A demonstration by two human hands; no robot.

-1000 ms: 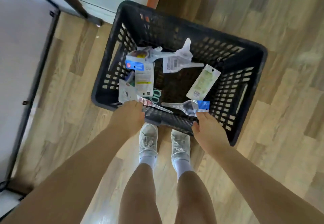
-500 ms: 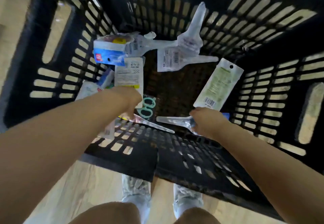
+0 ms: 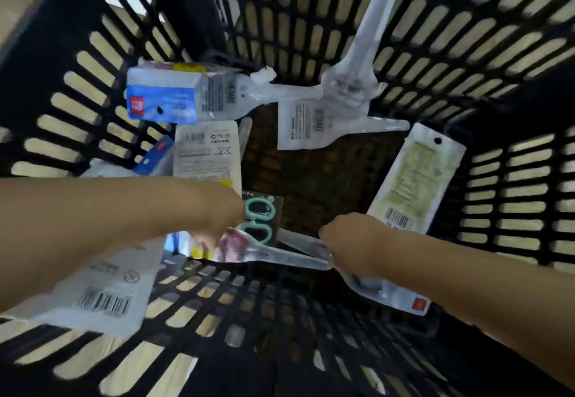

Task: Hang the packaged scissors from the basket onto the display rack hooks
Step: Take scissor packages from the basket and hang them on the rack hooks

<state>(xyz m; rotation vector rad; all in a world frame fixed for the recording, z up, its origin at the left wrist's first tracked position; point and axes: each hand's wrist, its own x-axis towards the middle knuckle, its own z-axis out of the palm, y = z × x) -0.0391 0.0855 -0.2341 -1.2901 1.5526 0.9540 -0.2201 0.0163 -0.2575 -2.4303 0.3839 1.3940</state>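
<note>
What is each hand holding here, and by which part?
Left hand grips a clear scissors pack at its wide handle end. Right hand grips another clear pack near its middle. Fingers are mostly hidden.

Looking down into a black slatted basket, the left hand and right hand each grip a clear scissors packet among scattered others.

Left hand: fingers curled out of sight beneath it, over a clear scissors pack; grip not legible. Right hand: fingers hidden against a second clear pack. Black basket: rim cut off on all sides. Package print blurred, unreadable.
</note>
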